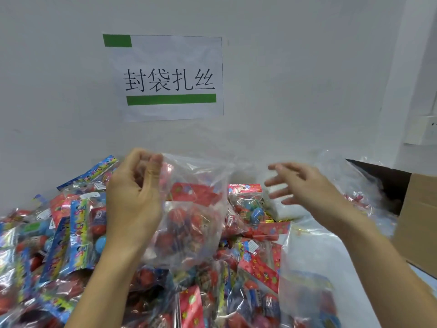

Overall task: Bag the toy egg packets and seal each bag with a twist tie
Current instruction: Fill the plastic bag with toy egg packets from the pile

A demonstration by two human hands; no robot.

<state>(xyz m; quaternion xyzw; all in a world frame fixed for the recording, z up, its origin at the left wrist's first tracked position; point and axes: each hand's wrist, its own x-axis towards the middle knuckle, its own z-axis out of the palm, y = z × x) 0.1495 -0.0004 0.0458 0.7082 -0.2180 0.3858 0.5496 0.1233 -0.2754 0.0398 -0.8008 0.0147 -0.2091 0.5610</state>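
My left hand [134, 195] pinches the upper left edge of a clear plastic bag [201, 235] and holds it up above the pile. Inside the bag sits a toy egg packet [189, 197] with a red header card and red eggs. My right hand [300, 185] hovers to the right of the bag with fingers spread, touching nothing. A heap of toy egg packets [78, 233] with red and blue header cards covers the table below both arms. Gold twist ties [281, 220] lie behind the pile, partly hidden.
A stack of flat clear bags [307, 254] lies under my right forearm. An open cardboard box [416, 221] stands at the right edge with filled clear bags [361, 197] beside it. A white wall with a paper sign [170, 79] rises right behind the table.
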